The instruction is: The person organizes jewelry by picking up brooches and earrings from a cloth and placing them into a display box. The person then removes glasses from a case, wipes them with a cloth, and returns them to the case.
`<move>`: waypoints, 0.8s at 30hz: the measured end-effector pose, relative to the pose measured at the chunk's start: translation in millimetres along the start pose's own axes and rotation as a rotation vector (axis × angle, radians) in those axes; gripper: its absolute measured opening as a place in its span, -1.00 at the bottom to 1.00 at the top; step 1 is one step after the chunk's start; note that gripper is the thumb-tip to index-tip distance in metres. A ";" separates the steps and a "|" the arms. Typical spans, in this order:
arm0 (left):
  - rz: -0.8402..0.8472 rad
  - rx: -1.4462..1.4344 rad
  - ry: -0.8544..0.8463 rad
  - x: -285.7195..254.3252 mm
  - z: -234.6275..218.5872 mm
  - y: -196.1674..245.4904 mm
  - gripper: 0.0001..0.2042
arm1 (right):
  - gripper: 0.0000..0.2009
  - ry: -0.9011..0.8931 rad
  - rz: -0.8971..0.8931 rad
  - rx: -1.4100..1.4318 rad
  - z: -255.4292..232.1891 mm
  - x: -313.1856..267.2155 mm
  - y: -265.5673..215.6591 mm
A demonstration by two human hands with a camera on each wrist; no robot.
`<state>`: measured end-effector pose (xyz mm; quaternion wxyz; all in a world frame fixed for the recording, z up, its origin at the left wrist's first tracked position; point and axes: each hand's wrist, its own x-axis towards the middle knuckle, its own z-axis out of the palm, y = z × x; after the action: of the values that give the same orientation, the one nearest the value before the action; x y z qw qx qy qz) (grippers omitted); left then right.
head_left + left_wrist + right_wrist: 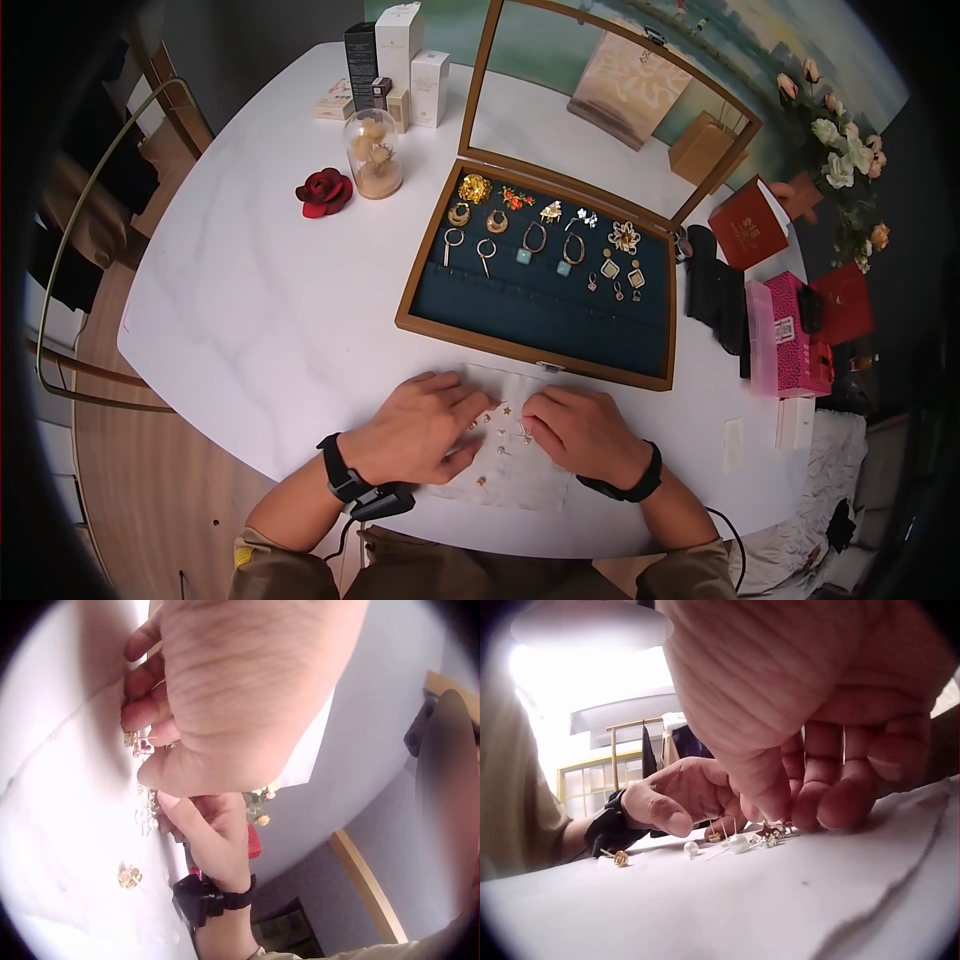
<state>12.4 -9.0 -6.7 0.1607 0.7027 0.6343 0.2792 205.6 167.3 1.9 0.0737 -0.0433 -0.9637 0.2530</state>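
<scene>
Several small stud earrings lie on a thin white sheet; a star-shaped one lies between the hands. The left hand rests at the sheet's left side, thumb and index finger apart around some studs, with nothing visibly gripped. At the right side, the right hand pinches a small earring between thumb and fingertips, low over the sheet. Pearl studs and a gold knot-like stud show in the right wrist view. The fingertips partly hide the pinched earring.
An open wooden jewelry case holding rows of earrings stands just beyond the hands. Farther back are a glass dome, a red flower and white boxes. Dark cases and a pink box stand at the right.
</scene>
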 end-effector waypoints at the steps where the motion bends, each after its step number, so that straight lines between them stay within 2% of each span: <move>1: 0.000 0.000 0.000 0.3 -1.6 0.4 -0.63 | -0.94 0.016 0.011 0.004 -0.6 -2.4 0.7; 5: -0.022 -0.030 -0.108 2.3 -15.4 5.9 -0.33 | -0.93 0.099 0.026 0.082 -2.9 -15.4 2.6; 6: -0.025 -0.047 -0.149 2.5 -17.0 6.6 -0.22 | -0.91 0.064 0.079 0.120 -7.2 -19.1 0.6; 7: -0.025 -0.049 -0.151 2.2 -16.1 6.0 -0.22 | -0.90 0.030 0.132 0.158 -10.2 -22.9 -0.8; 9: 0.018 -0.056 -0.100 1.6 -14.3 4.6 -0.03 | -0.89 -0.001 0.175 0.204 -12.3 -30.2 -2.2; 12: 0.024 -0.036 -0.136 0.7 -15.4 5.4 0.06 | -0.88 -0.035 0.196 0.290 -7.8 -34.9 -3.4; 19: -0.027 0.013 -0.190 2.0 -13.2 10.2 0.08 | -0.88 -0.032 0.157 0.357 2.0 -33.0 -4.9; 24: -0.036 0.042 -0.130 2.0 -7.2 9.1 -0.02 | -0.88 -0.049 0.206 0.385 2.5 -32.7 -3.9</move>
<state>15.5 -9.2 4.7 0.1916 0.7112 0.6407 0.2167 237.2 158.8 -2.3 0.0310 -0.1204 -0.8895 0.4398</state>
